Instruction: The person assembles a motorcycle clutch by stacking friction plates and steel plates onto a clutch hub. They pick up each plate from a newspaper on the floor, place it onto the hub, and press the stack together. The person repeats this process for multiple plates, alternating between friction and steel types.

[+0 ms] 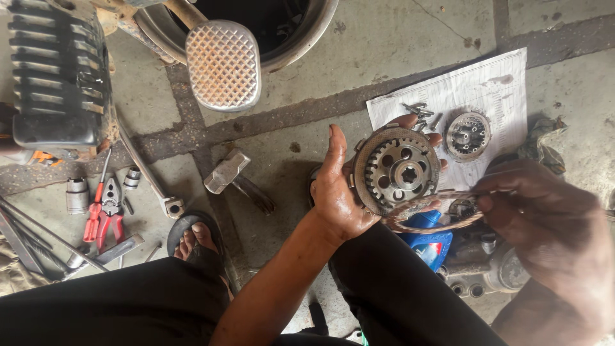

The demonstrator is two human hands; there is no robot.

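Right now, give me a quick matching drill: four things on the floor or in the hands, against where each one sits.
Things:
1. clutch hub
2. thin ring plate
3. red-handled pliers
4. hammer

Places:
A. on the floor between the sandalled foot and the left hand
B. pinched by the right hand
C. far left, beside a socket
D. held up in the left hand

Pairs: 1-D, 2-B, 3-C, 4-A

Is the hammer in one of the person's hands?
No, the hammer lies on the concrete floor, while the left hand holds a round metal hub and the right hand holds a thin ring.
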